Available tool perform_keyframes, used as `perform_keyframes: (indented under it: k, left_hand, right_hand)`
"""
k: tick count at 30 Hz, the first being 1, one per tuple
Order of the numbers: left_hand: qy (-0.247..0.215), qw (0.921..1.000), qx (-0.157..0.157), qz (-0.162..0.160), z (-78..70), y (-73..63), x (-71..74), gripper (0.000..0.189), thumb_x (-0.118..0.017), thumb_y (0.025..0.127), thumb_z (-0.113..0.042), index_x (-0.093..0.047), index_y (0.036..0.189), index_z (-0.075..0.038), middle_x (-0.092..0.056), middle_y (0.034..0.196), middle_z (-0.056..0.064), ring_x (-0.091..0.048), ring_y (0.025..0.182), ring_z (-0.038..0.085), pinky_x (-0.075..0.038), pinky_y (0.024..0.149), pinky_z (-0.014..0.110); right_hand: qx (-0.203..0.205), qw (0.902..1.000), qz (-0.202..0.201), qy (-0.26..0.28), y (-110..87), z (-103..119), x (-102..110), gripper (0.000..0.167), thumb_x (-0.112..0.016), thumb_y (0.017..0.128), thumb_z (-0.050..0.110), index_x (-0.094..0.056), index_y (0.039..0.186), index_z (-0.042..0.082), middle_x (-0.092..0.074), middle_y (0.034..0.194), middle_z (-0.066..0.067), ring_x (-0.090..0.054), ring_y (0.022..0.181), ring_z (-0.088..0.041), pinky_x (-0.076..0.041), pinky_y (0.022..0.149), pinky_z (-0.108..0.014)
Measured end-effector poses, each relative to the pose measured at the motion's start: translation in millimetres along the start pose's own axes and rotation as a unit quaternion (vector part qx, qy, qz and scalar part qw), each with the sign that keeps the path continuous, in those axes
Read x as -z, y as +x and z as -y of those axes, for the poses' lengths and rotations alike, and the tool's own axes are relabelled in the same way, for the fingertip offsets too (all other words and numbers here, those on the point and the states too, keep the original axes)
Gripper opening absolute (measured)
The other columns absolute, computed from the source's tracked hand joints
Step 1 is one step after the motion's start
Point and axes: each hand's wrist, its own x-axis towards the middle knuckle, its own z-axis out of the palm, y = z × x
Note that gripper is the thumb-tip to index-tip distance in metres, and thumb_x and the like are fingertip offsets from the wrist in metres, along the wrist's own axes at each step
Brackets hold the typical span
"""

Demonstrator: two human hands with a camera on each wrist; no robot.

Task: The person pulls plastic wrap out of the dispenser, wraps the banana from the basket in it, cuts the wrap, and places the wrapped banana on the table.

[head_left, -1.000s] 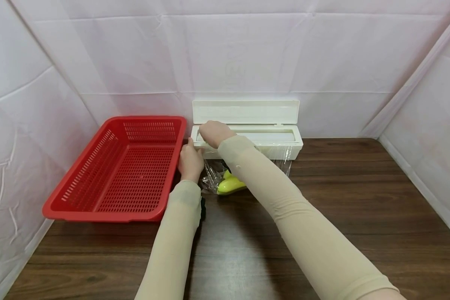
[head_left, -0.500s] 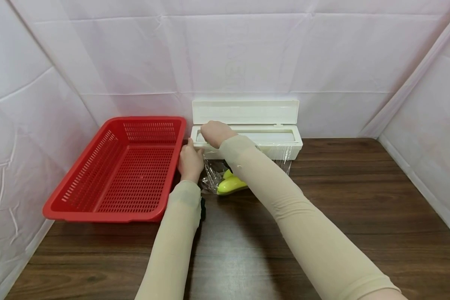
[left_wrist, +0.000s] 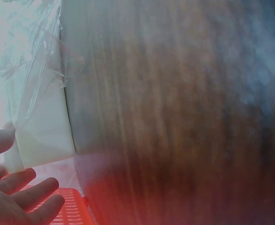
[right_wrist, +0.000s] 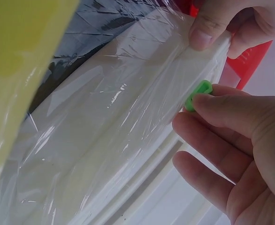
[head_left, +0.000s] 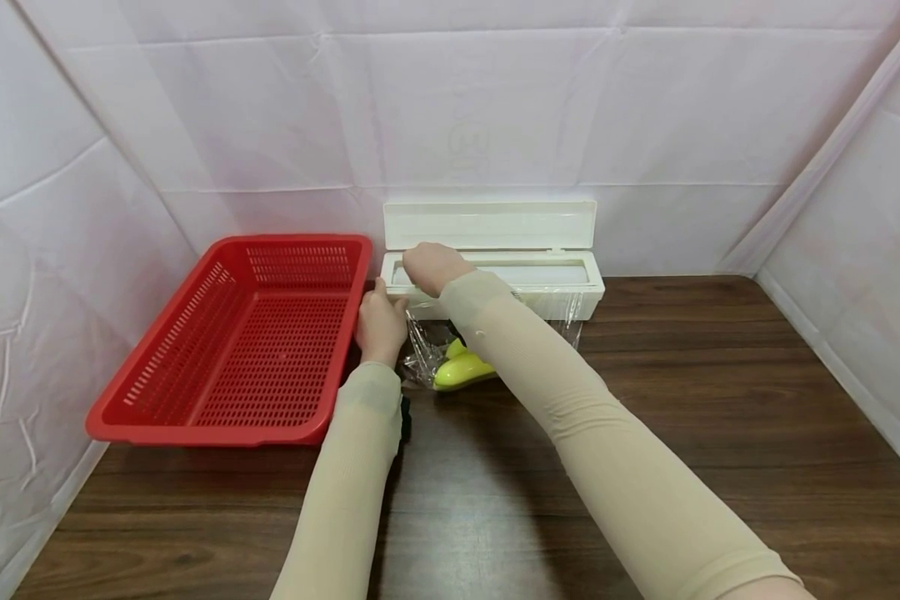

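A white cling film dispenser stands at the back with its lid raised. Clear cling film hangs down over its front onto the table. My left hand grips the dispenser's left end, thumb on the front corner in the right wrist view. Near that end, my right hand pinches a small green slide cutter at the dispenser's edge between thumb and forefinger; the other fingers spread loosely. Under the film lies a shiny yellow-green, banana-like thing, partly hidden by the right sleeve, with a dark patch beside it.
A red perforated plastic basket stands left of the dispenser, close beside my left hand. The dark wood table spreads to the front and right. White sheeting hangs behind and along both sides.
My right hand has shifted very slightly rightward along the dispenser's edge. The left hand keeps its place, and the basket and yellow-green thing stay put.
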Motion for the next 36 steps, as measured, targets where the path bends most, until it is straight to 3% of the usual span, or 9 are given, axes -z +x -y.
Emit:
perform_keyframes:
  k: [28,36]
  left_hand:
    - [-0.002,1.0,0.004,-0.002,0.4,0.9,-0.6,0.06,-0.059,0.093,-0.027,-0.038,0.145,-0.008,-0.056,0.125,0.023,-0.055,0.116,0.037,-0.045,0.094,0.048]
    - [-0.006,0.9999,0.012,0.002,-0.4,0.7,0.6,0.06,-0.058,0.093,-0.027,-0.036,0.146,-0.009,-0.055,0.128,0.022,-0.054,0.117,0.036,-0.045,0.095,0.047]
  right_hand:
    - [0.0,0.9999,-0.008,0.009,-2.5,-3.0,-0.3,0.017,-0.051,0.094,0.006,-0.068,0.091,0.006,-0.07,0.098,-0.01,-0.065,0.087,-0.021,-0.053,0.083,-0.035]
    - [-0.004,0.9999,-0.005,0.008,-1.0,-4.4,-0.3,0.017,-0.052,0.093,0.006,-0.065,0.082,0.007,-0.069,0.091,-0.008,-0.056,0.076,-0.018,-0.053,0.079,-0.035]
